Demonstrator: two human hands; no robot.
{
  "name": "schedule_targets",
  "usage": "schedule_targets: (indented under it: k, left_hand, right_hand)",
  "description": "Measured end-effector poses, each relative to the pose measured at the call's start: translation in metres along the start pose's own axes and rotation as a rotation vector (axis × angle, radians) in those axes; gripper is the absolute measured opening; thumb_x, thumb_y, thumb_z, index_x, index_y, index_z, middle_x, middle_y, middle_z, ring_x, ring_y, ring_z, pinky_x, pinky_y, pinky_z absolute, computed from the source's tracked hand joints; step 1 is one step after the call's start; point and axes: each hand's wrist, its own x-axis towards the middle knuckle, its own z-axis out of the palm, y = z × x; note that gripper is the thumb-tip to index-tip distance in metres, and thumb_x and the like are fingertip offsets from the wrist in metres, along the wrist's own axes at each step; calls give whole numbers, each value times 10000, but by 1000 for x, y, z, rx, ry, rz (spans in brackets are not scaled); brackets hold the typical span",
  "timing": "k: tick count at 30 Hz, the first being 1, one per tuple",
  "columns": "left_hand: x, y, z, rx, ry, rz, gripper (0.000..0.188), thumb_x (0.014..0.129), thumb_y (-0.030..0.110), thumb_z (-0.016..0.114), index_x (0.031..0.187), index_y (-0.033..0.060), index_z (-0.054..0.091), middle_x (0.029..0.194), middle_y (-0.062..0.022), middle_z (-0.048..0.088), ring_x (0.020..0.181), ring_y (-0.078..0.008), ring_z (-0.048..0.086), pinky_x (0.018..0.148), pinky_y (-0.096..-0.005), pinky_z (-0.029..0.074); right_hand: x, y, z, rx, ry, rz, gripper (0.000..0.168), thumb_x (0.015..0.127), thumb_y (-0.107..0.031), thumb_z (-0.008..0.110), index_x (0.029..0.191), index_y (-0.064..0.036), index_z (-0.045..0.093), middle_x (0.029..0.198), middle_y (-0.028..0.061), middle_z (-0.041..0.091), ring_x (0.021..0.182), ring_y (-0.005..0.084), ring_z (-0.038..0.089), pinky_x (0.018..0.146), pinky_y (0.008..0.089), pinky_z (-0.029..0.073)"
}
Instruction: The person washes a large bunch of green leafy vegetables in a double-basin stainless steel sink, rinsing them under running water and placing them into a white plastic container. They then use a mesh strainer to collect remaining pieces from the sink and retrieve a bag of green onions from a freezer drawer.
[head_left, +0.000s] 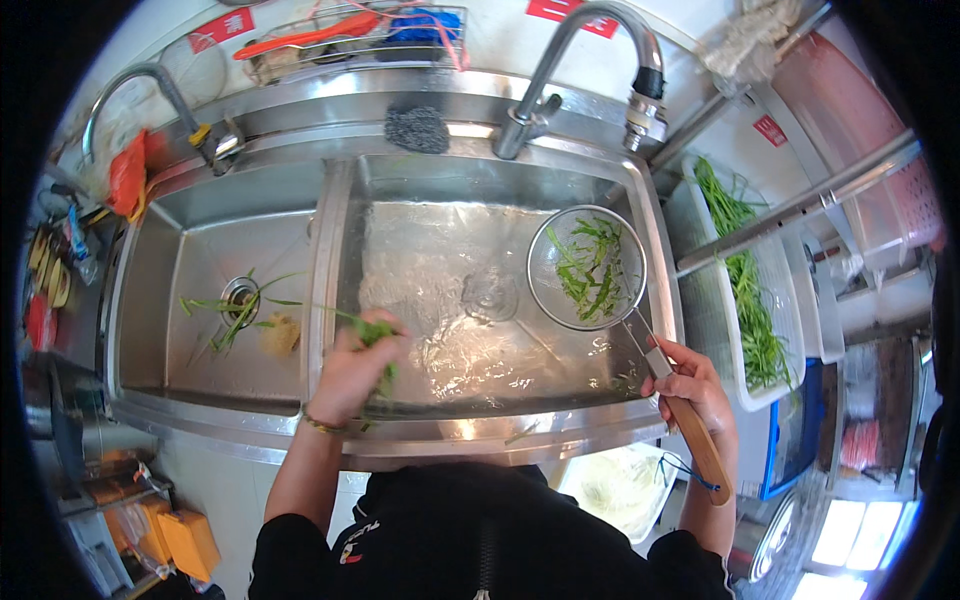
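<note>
My left hand (360, 367), slightly blurred, is closed around a bunch of leafy greens (373, 332) over the front left of the large steel sink basin (487, 420), which holds shallow water. At the right, my right hand (688, 386) grips the wooden handle (697, 450) of a round wire-mesh strainer (541, 300). Cut green leaves (592, 277) lie in its mesh, above the basin's right side. More green bits float near the basin's front right corner.
The smaller left basin (150, 300) holds green stems and a tan scrubber (281, 335). A faucet (517, 127) and a dark scouring pad (417, 129) stand behind. At the right, a metal rail (795, 206) crosses a white basket (739, 367) of long greens.
</note>
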Motion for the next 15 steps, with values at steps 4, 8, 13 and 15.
schedule_targets:
  k: [4,8,13,15]
  left_hand:
    - [12,-30,50,273,-468,58,138,808,149,621,897,60,564,740,8,551,686,-98,537,612,-255,441]
    - [7,-31,103,799,-726,138,273,787,286,651,896,59,545,755,-107,598,715,-272,596,668,-379,471]
    - [0,-46,125,1005,-799,306,337,767,315,628,919,27,542,815,-178,615,804,-362,602,705,-444,469]
    - [3,-46,124,1007,-763,297,332,770,313,617,918,26,539,814,-178,613,803,-357,603,700,-444,468]
  right_hand:
    - [-14,21,-2,93,66,11,641,696,-3,564,1316,28,405,748,138,637,442,130,529,365,232,401]
    - [-31,40,-5,154,122,-4,647,698,0,565,1320,41,391,748,140,633,441,138,531,367,243,406]
    - [-49,45,-7,-67,261,-4,633,717,-5,566,1328,17,401,745,120,625,487,134,540,431,254,432]
    - [-45,55,-16,-289,313,-31,620,727,-17,559,1328,3,411,733,109,619,511,138,543,465,254,440]
